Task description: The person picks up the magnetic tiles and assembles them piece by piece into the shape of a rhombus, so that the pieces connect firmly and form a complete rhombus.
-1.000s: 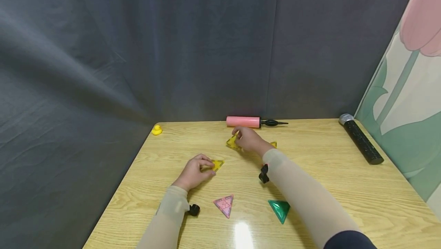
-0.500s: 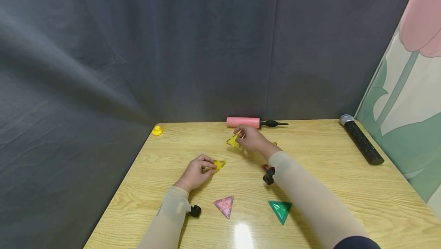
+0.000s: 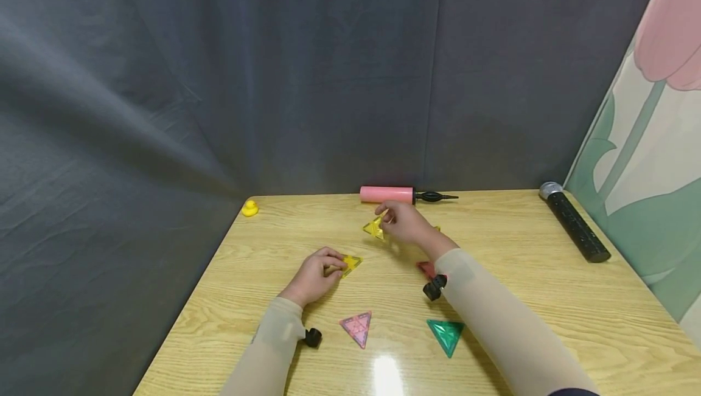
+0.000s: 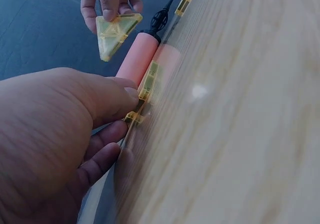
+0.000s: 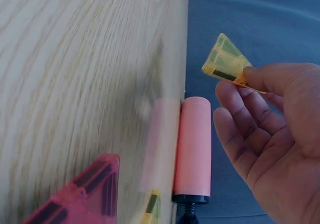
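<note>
My left hand [image 3: 314,277] pinches a yellow triangular magnetic tile [image 3: 353,264] low at the table, thumb and fingers on one corner. In the left wrist view that tile [image 4: 148,81] appears nearly edge-on at the tabletop. Farther back, my right hand [image 3: 409,227] grips a second yellow triangular magnetic tile [image 3: 373,228]. The right wrist view shows this tile [image 5: 226,61] raised off the tabletop, pinched between thumb and fingers. A third yellow tile [image 3: 437,228] is mostly hidden behind the right wrist. Partly covered by the right wrist camera is a red triangular tile [image 3: 426,269].
Toward me lie a pink triangular tile [image 3: 357,328] and a green one [image 3: 446,336]. A pink hand pump [image 3: 386,194] with a black nozzle lies along the back edge. A yellow rubber duck [image 3: 249,208] sits back left, a black microphone [image 3: 574,225] at right.
My right hand has shifted slightly right with its yellow tile, uncovering part of the red tile. The left hand and its tile have slid a little to the right.
</note>
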Action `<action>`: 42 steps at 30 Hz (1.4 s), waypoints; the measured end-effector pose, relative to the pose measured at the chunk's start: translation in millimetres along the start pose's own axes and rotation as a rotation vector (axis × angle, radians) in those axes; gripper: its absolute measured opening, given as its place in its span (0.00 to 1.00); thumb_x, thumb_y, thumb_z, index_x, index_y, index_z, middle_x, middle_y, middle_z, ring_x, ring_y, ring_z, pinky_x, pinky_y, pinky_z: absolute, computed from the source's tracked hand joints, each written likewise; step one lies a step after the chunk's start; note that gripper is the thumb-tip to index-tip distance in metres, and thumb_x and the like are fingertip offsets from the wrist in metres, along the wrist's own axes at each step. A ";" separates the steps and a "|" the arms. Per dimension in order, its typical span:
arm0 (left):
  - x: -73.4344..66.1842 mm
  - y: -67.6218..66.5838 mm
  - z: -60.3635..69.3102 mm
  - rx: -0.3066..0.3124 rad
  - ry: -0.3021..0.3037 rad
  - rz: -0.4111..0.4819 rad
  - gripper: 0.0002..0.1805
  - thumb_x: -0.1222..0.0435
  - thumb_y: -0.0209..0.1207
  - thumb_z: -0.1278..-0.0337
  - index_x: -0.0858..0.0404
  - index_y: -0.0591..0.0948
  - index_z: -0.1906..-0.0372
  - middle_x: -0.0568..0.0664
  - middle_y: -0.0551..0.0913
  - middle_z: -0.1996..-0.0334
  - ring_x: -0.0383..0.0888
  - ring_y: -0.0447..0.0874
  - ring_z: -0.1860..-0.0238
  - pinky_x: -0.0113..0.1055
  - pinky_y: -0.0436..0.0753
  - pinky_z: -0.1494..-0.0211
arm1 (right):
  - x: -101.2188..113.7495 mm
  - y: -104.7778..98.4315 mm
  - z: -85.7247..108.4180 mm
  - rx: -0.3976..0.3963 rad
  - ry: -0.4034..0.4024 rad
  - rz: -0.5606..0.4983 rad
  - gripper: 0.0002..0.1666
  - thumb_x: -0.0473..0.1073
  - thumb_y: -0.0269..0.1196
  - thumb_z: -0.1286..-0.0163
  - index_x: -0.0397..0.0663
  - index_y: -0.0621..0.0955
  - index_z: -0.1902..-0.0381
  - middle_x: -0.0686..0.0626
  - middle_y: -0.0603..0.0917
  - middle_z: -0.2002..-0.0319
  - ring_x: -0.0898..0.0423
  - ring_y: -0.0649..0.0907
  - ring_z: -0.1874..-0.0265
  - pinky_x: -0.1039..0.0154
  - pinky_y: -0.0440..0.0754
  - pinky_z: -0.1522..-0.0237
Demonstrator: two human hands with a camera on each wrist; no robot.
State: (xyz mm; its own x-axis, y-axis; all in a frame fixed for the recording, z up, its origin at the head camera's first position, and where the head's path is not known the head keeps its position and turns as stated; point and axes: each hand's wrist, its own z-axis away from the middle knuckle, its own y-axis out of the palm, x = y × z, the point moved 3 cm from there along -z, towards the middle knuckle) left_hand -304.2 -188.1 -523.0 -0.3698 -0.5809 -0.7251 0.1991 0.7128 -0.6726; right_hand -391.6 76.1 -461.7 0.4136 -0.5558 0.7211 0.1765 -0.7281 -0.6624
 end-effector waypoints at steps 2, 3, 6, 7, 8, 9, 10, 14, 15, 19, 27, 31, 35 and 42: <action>-1.5 0.9 0.3 0.003 0.002 -0.003 0.10 0.71 0.65 0.30 0.59 0.90 0.50 0.46 0.80 0.43 0.44 0.79 0.40 0.37 0.80 0.35 | 0.7 -1.0 3.0 0.002 0.001 0.031 0.13 0.35 0.70 0.29 0.47 0.85 0.48 0.50 0.83 0.64 0.53 0.82 0.65 0.57 0.82 0.62; -2.2 1.5 0.3 0.004 0.005 -0.009 0.10 0.71 0.65 0.30 0.59 0.90 0.50 0.46 0.80 0.43 0.44 0.79 0.40 0.37 0.81 0.35 | 1.1 -1.5 4.4 0.003 0.002 0.042 0.14 0.35 0.70 0.29 0.47 0.85 0.47 0.50 0.83 0.64 0.53 0.82 0.65 0.56 0.82 0.62; -4.3 3.7 -0.1 0.009 0.014 -0.021 0.09 0.70 0.65 0.30 0.58 0.91 0.51 0.46 0.80 0.42 0.43 0.80 0.40 0.37 0.81 0.35 | 1.9 -2.2 7.6 0.016 0.001 0.055 0.13 0.35 0.70 0.29 0.45 0.85 0.48 0.50 0.84 0.63 0.54 0.82 0.64 0.55 0.82 0.60; -5.4 4.2 -0.2 0.008 0.018 -0.022 0.09 0.70 0.66 0.30 0.58 0.91 0.51 0.46 0.81 0.42 0.43 0.80 0.40 0.37 0.81 0.35 | 2.1 -2.3 8.5 0.019 0.000 0.055 0.13 0.35 0.69 0.29 0.45 0.85 0.48 0.50 0.84 0.63 0.54 0.82 0.63 0.55 0.82 0.60; -5.9 4.9 -0.4 0.008 0.021 -0.024 0.09 0.70 0.66 0.30 0.58 0.91 0.51 0.46 0.81 0.42 0.43 0.80 0.40 0.37 0.80 0.35 | 2.0 -2.4 9.5 0.020 0.006 0.057 0.12 0.35 0.69 0.29 0.46 0.85 0.48 0.50 0.84 0.63 0.54 0.82 0.63 0.55 0.82 0.60; -6.3 5.6 -0.6 0.007 0.025 -0.026 0.09 0.70 0.66 0.30 0.58 0.91 0.51 0.46 0.81 0.42 0.43 0.80 0.40 0.37 0.81 0.35 | 1.8 -2.5 10.3 0.022 0.006 0.060 0.12 0.35 0.69 0.29 0.46 0.85 0.48 0.51 0.84 0.63 0.54 0.83 0.63 0.55 0.83 0.59; -6.8 6.1 -0.7 0.005 0.028 -0.026 0.08 0.70 0.66 0.30 0.58 0.91 0.52 0.47 0.81 0.42 0.44 0.80 0.40 0.38 0.81 0.35 | 1.8 -2.6 11.2 0.022 0.005 0.069 0.12 0.35 0.69 0.29 0.46 0.85 0.49 0.51 0.84 0.63 0.54 0.83 0.63 0.55 0.83 0.59; -8.1 8.5 -1.2 0.003 0.032 -0.030 0.08 0.69 0.67 0.31 0.57 0.91 0.53 0.48 0.81 0.42 0.44 0.80 0.40 0.38 0.81 0.35 | 2.5 -3.6 15.9 0.022 -0.001 0.113 0.11 0.35 0.70 0.29 0.48 0.86 0.50 0.52 0.84 0.64 0.55 0.83 0.66 0.56 0.83 0.61; -8.6 9.1 -1.5 0.004 0.035 -0.031 0.07 0.69 0.67 0.31 0.57 0.91 0.53 0.48 0.81 0.42 0.44 0.80 0.40 0.38 0.81 0.35 | 3.1 -4.0 17.2 0.023 -0.007 0.119 0.11 0.35 0.70 0.29 0.48 0.86 0.50 0.52 0.85 0.65 0.55 0.83 0.66 0.56 0.83 0.61; -11.0 11.9 -2.4 0.016 0.040 -0.029 0.07 0.69 0.67 0.31 0.57 0.91 0.54 0.48 0.81 0.42 0.43 0.79 0.40 0.36 0.81 0.36 | 5.1 -4.6 22.5 0.034 -0.008 0.114 0.10 0.35 0.70 0.30 0.47 0.88 0.51 0.53 0.85 0.66 0.56 0.82 0.70 0.56 0.83 0.64; -15.6 15.7 -2.3 0.029 0.052 -0.040 0.07 0.68 0.67 0.30 0.55 0.91 0.54 0.47 0.81 0.43 0.43 0.79 0.40 0.33 0.82 0.38 | 4.6 -1.7 30.6 0.042 0.025 0.078 0.11 0.36 0.71 0.30 0.48 0.89 0.51 0.55 0.84 0.66 0.57 0.82 0.70 0.58 0.83 0.64; -18.0 16.7 -2.2 0.029 0.071 -0.064 0.06 0.67 0.67 0.30 0.54 0.91 0.55 0.46 0.82 0.43 0.43 0.80 0.42 0.34 0.83 0.40 | 7.0 -1.9 35.3 0.042 0.027 0.068 0.10 0.37 0.71 0.30 0.48 0.88 0.51 0.55 0.84 0.66 0.57 0.82 0.70 0.58 0.83 0.65; -19.2 18.4 -2.4 0.029 0.084 -0.074 0.06 0.67 0.68 0.31 0.53 0.91 0.56 0.46 0.83 0.44 0.42 0.81 0.42 0.33 0.83 0.42 | 7.4 -2.1 40.9 0.046 0.036 0.056 0.10 0.37 0.70 0.28 0.48 0.88 0.50 0.54 0.85 0.65 0.56 0.82 0.71 0.58 0.83 0.69; -22.8 21.9 -2.5 0.053 0.086 -0.058 0.06 0.67 0.68 0.31 0.52 0.91 0.57 0.44 0.83 0.44 0.42 0.80 0.41 0.34 0.81 0.37 | 1.5 0.1 47.3 0.046 0.075 0.059 0.12 0.37 0.70 0.28 0.49 0.88 0.48 0.55 0.85 0.63 0.56 0.82 0.68 0.59 0.83 0.68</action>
State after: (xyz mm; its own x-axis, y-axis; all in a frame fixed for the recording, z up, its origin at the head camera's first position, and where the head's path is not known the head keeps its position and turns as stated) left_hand -293.6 -158.3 -520.9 -0.4580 -0.5829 -0.6712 0.2222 0.6560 -0.7213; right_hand -348.7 94.1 -470.3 0.3564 -0.6271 0.6926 0.1951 -0.6750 -0.7115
